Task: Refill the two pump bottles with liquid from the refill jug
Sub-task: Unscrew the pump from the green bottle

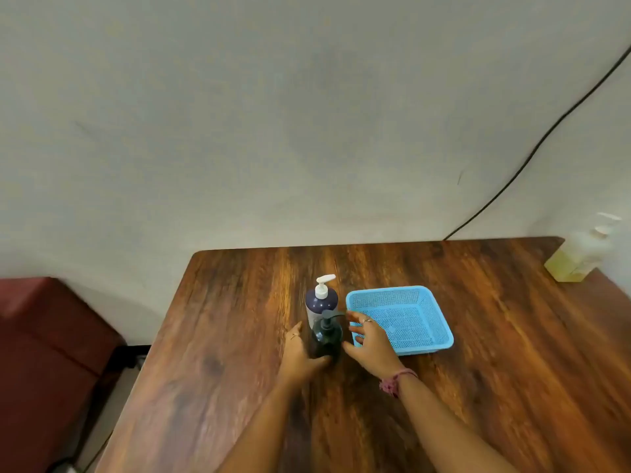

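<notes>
The dark pump bottle (pixel 325 339) stands upright near the middle of the worktop (pixel 478 336), its long axis vertical and its black pump spout pointing right, toward the basket. It looks like smooth, glossy plastic with a rounded shoulder. Just behind it, touching or nearly so (the overlap hides the gap), stands a second pump bottle (pixel 321 302), also upright: dark purple shoulder, pale lower body, white pump with the spout angled up and to the right.

The left hand (pixel 300 356) cups the dark bottle's left side and base, grip closed loosely round it with the thumb across the front. The right hand (pixel 370 343) is beside the bottle's right side, fingers spread and open; whether it touches the bottle I cannot tell. A pink band sits on that wrist.

Right of the bottles lies a light blue basket (pixel 440 322), rectangular, of fine plastic mesh with a solid rim. The worktop is brown wood grain with rounded corners. At its far right corner a blurred pale, yellowish container (pixel 577 257) stands
</notes>
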`<state>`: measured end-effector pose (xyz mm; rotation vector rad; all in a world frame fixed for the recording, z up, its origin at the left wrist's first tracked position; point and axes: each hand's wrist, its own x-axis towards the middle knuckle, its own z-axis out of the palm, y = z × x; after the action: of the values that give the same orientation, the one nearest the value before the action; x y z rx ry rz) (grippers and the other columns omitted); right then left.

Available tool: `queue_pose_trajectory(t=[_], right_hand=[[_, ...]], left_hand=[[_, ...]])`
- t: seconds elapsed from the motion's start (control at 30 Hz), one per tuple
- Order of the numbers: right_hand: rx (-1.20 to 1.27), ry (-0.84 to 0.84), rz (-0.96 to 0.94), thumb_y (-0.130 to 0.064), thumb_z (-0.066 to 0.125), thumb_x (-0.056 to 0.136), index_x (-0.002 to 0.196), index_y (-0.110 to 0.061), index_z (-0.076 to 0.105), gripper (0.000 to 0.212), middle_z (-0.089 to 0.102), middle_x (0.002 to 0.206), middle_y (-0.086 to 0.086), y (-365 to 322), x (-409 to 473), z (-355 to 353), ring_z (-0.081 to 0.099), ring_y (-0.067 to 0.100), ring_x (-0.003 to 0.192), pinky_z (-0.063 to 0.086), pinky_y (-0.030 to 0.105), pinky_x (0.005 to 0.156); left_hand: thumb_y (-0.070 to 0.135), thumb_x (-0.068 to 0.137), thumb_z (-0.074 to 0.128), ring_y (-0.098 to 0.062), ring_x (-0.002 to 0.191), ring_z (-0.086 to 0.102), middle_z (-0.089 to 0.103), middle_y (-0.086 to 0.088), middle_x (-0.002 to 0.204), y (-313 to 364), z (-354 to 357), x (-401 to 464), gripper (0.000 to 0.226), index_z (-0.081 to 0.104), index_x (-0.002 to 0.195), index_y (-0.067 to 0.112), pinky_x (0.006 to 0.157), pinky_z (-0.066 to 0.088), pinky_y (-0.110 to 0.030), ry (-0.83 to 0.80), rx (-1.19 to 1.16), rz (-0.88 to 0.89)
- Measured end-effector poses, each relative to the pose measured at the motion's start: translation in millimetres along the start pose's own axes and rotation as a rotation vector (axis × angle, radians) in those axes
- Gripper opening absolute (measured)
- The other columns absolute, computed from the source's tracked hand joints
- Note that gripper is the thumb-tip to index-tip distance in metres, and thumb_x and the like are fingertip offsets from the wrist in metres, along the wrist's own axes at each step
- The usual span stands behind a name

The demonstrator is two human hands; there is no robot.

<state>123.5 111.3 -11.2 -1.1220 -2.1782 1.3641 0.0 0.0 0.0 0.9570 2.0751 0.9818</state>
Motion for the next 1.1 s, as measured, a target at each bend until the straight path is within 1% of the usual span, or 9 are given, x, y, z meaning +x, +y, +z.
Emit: queue_pose_trajectory(t=[0.07,0.1,0.2,0.3,0.57,0.73,0.83,0.9,1.1], right_hand=[[-0.028,-0.017,0.022,-0.012,0.072,0.080,0.138,-0.013,0.041,0.066,0.050,0.134,0.004,-2.2,1.9,5.4,0.048,0.018,0.125,0.041,0.024,0.099],[-0.037,-0.020,0.034,-0.013,0.072,0.079,0.138,-0.012,0.041,0.067,0.050,0.134,0.004,-2.1,1.8,8.3,0.048,0.018,0.125,0.040,0.024,0.100],[-0.033,-0.012,0.047,-0.014,0.074,0.078,0.135,-0.013,0.044,0.065,0.052,0.132,0.003,-2.4,2.3,15.8,0.050,0.016,0.124,0.040,0.020,0.098],[-0.016,0.005,0.028,-0.014,0.074,0.077,0.130,-0.016,0.048,0.059,0.054,0.129,0.001,-5.0,1.3,20.1,0.050,0.014,0.122,0.040,0.019,0.098],[0.083,0.063,0.022,-0.022,0.075,0.078,0.124,-0.024,0.051,0.051,0.055,0.120,-0.007,-29.4,-16.3,-4.0,0.052,0.010,0.116,0.047,0.027,0.096],[0.187,0.098,-0.094,-0.030,0.075,0.078,0.110,-0.037,0.055,0.038,0.062,0.112,-0.013,-80.8,-25.5,-48.4,0.059,0.004,0.105,0.050,0.018,0.084],[0.327,0.197,-0.149,-0.029,0.076,0.077,0.107,-0.025,0.063,0.033,0.069,0.099,-0.011,-120.9,-24.0,-76.9,0.065,0.004,0.095,0.052,0.015,0.077],[0.368,0.264,-0.184,-0.027,0.078,0.074,0.103,-0.016,0.067,0.032,0.072,0.094,-0.004,-142.6,-20.1,-93.7,0.068,0.010,0.091,0.055,0.023,0.079],[0.421,0.363,-0.260,-0.022,0.080,0.073,0.093,-0.017,0.072,0.021,0.074,0.089,0.001,-181.5,-18.3,-137.2,0.070,0.016,0.088,0.056,0.035,0.085]], left_hand=[[0.008,0.076,0.076,-0.002,0.105,0.047,0.044,0.009,0.116,1.7,3.2,5.6,0.071,0.036,0.134,0.006,0.083,0.038,-0.001,0.012,-0.095,0.043],[0.008,0.076,0.076,-0.001,0.104,0.050,0.046,0.011,0.113,0.5,5.7,7.7,0.069,0.036,0.132,0.010,0.077,0.039,0.001,0.005,-0.114,0.057],[0.014,0.079,0.074,-0.008,0.111,0.055,0.054,0.008,0.119,-8.8,18.5,15.7,0.058,0.038,0.121,0.029,0.083,0.042,-0.008,0.016,-0.126,0.042],[0.013,0.080,0.071,-0.006,0.103,0.055,0.056,0.005,0.118,-13.3,23.2,19.9,0.049,0.041,0.110,0.038,0.092,0.042,-0.020,0.044,-0.135,0.058],[0.021,0.072,0.080,-0.004,0.100,0.056,0.052,0.006,0.112,-0.6,5.9,10.4,0.055,0.048,0.117,0.025,0.076,0.047,-0.007,0.066,-0.210,0.174],[0.024,0.069,0.083,-0.005,0.098,0.055,0.048,0.007,0.111,50.0,-17.8,1.2,0.058,0.049,0.116,0.023,0.074,0.046,-0.005,0.093,-0.247,0.315],[0.031,0.066,0.085,0.000,0.097,0.053,0.049,0.008,0.112,88.5,-27.1,-2.3,0.064,0.049,0.118,0.023,0.069,0.044,0.000,0.108,-0.220,0.358],[0.036,0.064,0.085,0.004,0.095,0.053,0.051,0.010,0.112,113.7,-29.9,-5.3,0.067,0.050,0.119,0.022,0.067,0.042,0.001,0.131,-0.209,0.372],[0.036,0.063,0.085,0.006,0.092,0.059,0.060,0.015,0.106,173.5,-32.1,-17.0,0.063,0.054,0.116,0.023,0.065,0.046,-0.003,0.182,-0.313,0.449]])
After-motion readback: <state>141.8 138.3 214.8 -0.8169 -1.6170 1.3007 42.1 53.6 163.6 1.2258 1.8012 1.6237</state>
